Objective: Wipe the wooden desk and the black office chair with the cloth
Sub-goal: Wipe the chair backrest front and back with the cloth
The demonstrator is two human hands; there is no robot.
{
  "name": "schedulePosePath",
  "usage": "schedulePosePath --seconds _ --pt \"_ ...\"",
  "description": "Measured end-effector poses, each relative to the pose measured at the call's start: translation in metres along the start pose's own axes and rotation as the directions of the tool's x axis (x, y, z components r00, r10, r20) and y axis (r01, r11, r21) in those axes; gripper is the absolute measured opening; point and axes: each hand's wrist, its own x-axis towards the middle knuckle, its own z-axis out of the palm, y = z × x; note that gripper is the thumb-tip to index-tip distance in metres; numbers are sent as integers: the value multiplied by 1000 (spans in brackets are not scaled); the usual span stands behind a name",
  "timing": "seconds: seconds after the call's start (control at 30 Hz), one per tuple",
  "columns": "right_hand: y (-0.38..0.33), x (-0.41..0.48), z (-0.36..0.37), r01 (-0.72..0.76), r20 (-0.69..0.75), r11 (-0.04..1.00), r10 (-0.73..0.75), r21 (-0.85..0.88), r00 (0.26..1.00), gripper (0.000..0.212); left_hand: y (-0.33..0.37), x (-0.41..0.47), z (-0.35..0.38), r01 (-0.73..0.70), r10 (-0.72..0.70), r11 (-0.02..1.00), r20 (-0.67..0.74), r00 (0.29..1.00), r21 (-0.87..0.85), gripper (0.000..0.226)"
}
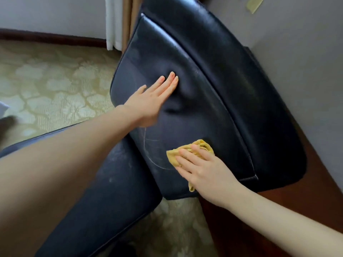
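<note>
The black office chair (213,86) fills the middle of the head view, its leather backrest facing me and its seat (104,191) lower left. My left hand (154,101) lies flat on the backrest with straight fingers, denting the leather. Lower down, my right hand (202,167) presses a crumpled yellow cloth (202,146) against the backrest with straight fingers; part of the cloth sticks out under the palm. Faint wet streaks curve left of the cloth. The wooden desk (306,210) shows as a dark brown surface at the lower right, behind the chair.
A grey wall (297,43) stands close behind the chair on the right. Patterned pale green carpet (46,86) covers the floor on the left and below the chair. A white curtain (115,21) hangs at the top centre beside a wooden post.
</note>
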Motion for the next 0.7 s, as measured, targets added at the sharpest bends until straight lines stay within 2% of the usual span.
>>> schedulePosePath --seconds 0.07,0.13,0.23,0.3,0.4,0.5,0.57,0.7 --pt "20 -7 -12 29 -53 999 -28 20 998 46 1 -5 -2 34 -34 999 7 999 -9 99" --pt "42 -11 -24 -33 -117 999 33 8 993 44 7 1 -3 -12 12 1000 30 999 -6 98" --pt "79 21 -46 -67 -165 998 66 -2 984 47 -8 -2 -11 -8 10 999 34 999 -46 97" --pt "98 54 -58 -110 -191 994 102 -29 976 49 -24 -4 -15 -46 51 989 35 998 -139 99" --pt "107 100 -61 -167 -190 985 155 -49 969 50 -41 -9 -15 -96 109 924 16 994 -370 103" --pt "110 142 -61 -184 -184 982 172 -49 968 50 -62 -24 -4 -33 1 855 -62 998 -517 101" --pt "110 170 -63 -199 -183 978 186 -55 965 48 -76 -38 13 26 -84 840 -82 993 -541 96" --pt "98 225 -58 -240 -158 970 234 -21 959 39 -93 -69 54 192 -218 743 40 975 -641 91"
